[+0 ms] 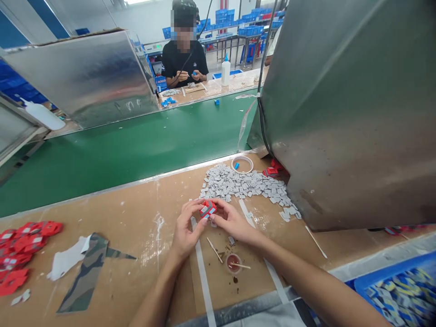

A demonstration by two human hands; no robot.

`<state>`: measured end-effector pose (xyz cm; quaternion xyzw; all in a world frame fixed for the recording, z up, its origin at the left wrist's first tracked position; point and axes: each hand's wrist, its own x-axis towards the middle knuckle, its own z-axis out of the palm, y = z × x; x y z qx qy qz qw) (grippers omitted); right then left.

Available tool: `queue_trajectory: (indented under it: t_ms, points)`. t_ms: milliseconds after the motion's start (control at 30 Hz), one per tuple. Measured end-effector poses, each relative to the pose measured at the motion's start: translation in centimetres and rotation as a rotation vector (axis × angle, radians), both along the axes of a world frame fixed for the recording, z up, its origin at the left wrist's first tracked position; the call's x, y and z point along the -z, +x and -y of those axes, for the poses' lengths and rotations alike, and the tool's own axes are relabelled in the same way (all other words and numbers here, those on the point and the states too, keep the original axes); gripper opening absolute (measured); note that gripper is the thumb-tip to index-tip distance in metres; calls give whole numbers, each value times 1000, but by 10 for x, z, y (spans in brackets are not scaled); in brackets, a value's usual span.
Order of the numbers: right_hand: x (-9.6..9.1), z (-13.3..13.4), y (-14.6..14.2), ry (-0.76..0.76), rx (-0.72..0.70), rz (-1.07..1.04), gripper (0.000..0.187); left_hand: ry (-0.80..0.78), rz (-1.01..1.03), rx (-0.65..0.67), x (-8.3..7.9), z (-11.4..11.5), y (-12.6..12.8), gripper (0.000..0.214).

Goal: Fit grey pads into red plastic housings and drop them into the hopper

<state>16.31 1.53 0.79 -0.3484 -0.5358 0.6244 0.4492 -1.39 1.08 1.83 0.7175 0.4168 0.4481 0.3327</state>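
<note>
Both my hands meet at the middle of the brown workbench. Between them is a small red plastic part with grey tiles set in it. My left hand pinches its left side, fingers curled. My right hand pinches its right side. Just beyond lies a heap of several small grey tiles. Below my hands sit a small round cap of brown glue with a stick in it and a loose wooden stick.
Several finished red parts lie at the far left beside a camouflage cloth scrap. A green conveyor belt runs past the bench. A metal hood rises at right, a blue bin below it. A person across the belt works seated.
</note>
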Motion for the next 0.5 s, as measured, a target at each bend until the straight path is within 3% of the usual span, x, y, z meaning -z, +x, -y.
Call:
queue_trajectory:
  t_ms: [200,333,500]
  points:
    - [-6,2,3,281,63,293,38,-213,214,-30,4,-1,4,12]
    - [-6,1,5,404,56,370,41,-138,148,-42,3,-2,4,9]
    - [-4,-2,6,429,62,407,35,-53,26,-33,-2,-3,1,7]
